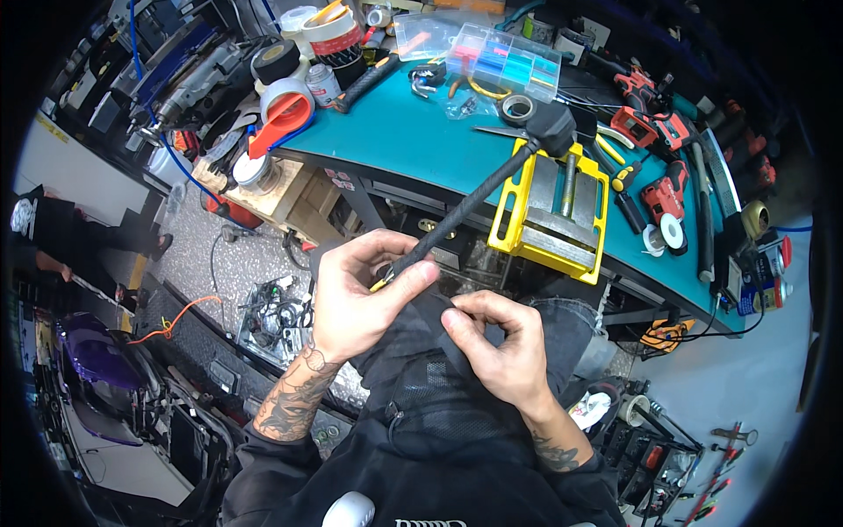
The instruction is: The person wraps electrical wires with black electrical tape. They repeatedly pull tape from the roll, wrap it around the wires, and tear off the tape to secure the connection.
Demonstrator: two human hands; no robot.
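My left hand (362, 296) grips the near end of a black tape-wrapped cable (471, 197) between thumb and fingers. A short yellow wire end (379, 284) shows beside my thumb. The cable slants up to the right and ends in a bulky black plug (554, 129) over the far end of a yellow drill-press vise (552, 214); whether plug and vise touch, I cannot tell. Just right of the cable's near end, my right hand (504, 342) pinches what looks like a strip of black tape (453, 339), dark against my dark trousers.
The vise overhangs the front edge of a teal-topped workbench (402, 141). Scissors (500, 131), a tape roll (516, 109), a compartment box (504, 62) and a red cordless tool (665, 188) lie there. A tray of wiring parts (276, 316) is on the floor. Another person (79, 237) stands at left.
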